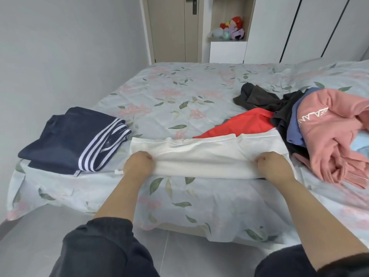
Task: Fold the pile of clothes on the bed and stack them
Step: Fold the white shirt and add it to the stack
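at the near edge of the bed point(179, 196), both hands are closed on a white garment point(203, 156) – the left hand point(137, 163) grips its left end and the right hand point(273, 166) grips its right end, fingers curled into the cloth, knuckles up. the hands are well apart, and the cloth between them makes a long flat band on the flowered sheet, parallel to the near edge. both forearms are bare, and dark sleeves point(103, 246) begin near the bottom of the view.

just left of the white garment, toward the near left corner of the bed, a navy garment point(73, 140) with white stripes lies folded and flat. on the right side of the bed a loose pile lies unfolded: a pink sweatshirt point(335, 136) with white letters, a blue piece point(295, 126) under it, a red garment point(245, 124) touching the far side of the white one, and dark clothes point(259, 96) farther back.

beyond the far edge of the bed stand a closed door point(171, 27), a niche with soft toys point(233, 29) – and white wardrobe doors point(299, 27).
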Tool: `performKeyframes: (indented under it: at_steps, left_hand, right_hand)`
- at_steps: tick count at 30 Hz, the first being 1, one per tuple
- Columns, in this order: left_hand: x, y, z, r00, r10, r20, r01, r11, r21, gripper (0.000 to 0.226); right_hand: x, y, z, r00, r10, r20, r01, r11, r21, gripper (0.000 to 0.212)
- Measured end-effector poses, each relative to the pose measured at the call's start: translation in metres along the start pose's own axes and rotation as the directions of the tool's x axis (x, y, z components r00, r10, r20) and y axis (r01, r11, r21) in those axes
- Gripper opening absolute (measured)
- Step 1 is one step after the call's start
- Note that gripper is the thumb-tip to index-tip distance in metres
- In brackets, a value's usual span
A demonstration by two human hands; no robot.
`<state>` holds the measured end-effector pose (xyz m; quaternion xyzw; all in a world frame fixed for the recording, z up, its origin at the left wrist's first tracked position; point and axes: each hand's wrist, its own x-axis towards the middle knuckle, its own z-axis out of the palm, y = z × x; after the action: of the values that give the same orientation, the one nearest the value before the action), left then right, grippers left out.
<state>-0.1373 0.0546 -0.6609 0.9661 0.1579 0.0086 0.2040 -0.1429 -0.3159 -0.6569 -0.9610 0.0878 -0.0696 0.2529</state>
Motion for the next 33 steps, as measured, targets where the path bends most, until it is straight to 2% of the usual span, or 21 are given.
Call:
performKeyframes:
  at_steps: [1,4,6,9,13,16,18,20,22,25,27,29,30,33]
  left_hand:
    - [0.002,0.0,0.002,0.996,-0.032,-0.085,0.027,0.998,-0.055,0.032]
    - [0.01,-0.001,0.01,0.976,0.034,-0.214,-0.041,0.999,-0.031,0.036]
    - [0.021,-0.003,0.013,0.973,0.031,-0.227,-0.039,0.999,-0.03,0.038]
    - [0.037,-0.006,0.015,0.976,-0.072,-0.206,0.057,0.995,-0.078,0.047]
    - [0.057,-0.004,0.02,0.964,-0.127,-0.233,0.116,0.991,-0.06,0.056]
    - [0.07,-0.005,0.02,0.941,-0.186,-0.283,0.17,0.982,-0.079,0.067]
    - [0.079,-0.009,0.021,0.921,-0.2,-0.333,0.17,0.978,-0.118,0.061]
    - [0.086,-0.012,0.022,0.891,-0.165,-0.423,0.095,0.979,-0.182,0.045]
    - [0.089,-0.011,0.021,0.84,-0.135,-0.525,0.01,0.972,-0.235,0.036]
    - [0.094,-0.015,0.014,0.771,-0.19,-0.608,-0.005,0.953,-0.303,0.029]
    - [0.097,-0.017,0.012,0.811,-0.209,-0.546,0.045,0.953,-0.298,0.036]
    - [0.093,-0.009,0.014,0.868,-0.152,-0.473,0.062,0.977,-0.202,0.053]
    - [0.089,0.0,0.016,0.875,-0.076,-0.479,0.014,0.991,-0.131,0.06]
    - [0.072,0.039,0.019,0.834,0.299,-0.464,-0.316,0.948,0.043,0.058]
  right_hand:
    - [0.001,0.0,0.004,0.997,0.005,-0.072,-0.006,1.0,-0.014,0.021]
    - [0.009,0.0,0.013,0.984,-0.04,-0.174,0.025,0.996,-0.09,0.019]
    - [0.018,0.0,0.017,0.974,-0.062,-0.217,0.038,0.993,-0.115,0.02]
    - [0.034,0.003,0.018,0.952,-0.044,-0.302,0.004,0.991,-0.132,0.02]
    - [0.052,0.017,0.016,0.916,0.138,-0.377,-0.156,0.988,-0.018,0.037]
    - [0.057,0.025,0.017,0.865,0.236,-0.444,-0.216,0.972,0.094,0.036]
    - [0.06,0.027,0.017,0.838,0.236,-0.492,-0.19,0.971,0.143,0.036]
    - [0.063,0.027,0.017,0.821,0.243,-0.517,-0.164,0.967,0.195,0.035]
    - [0.064,0.028,0.015,0.802,0.233,-0.55,-0.158,0.971,0.181,0.032]
    - [0.063,0.03,0.012,0.761,0.241,-0.603,-0.174,0.97,0.169,0.03]
    - [0.062,0.03,0.012,0.771,0.272,-0.576,-0.205,0.962,0.179,0.03]
    - [0.063,0.029,0.012,0.82,0.247,-0.517,-0.221,0.969,0.112,0.032]
    - [0.063,0.027,0.013,0.844,0.222,-0.489,-0.228,0.972,0.048,0.032]
    - [0.061,0.014,0.013,0.871,0.199,-0.449,-0.279,0.953,-0.118,0.033]
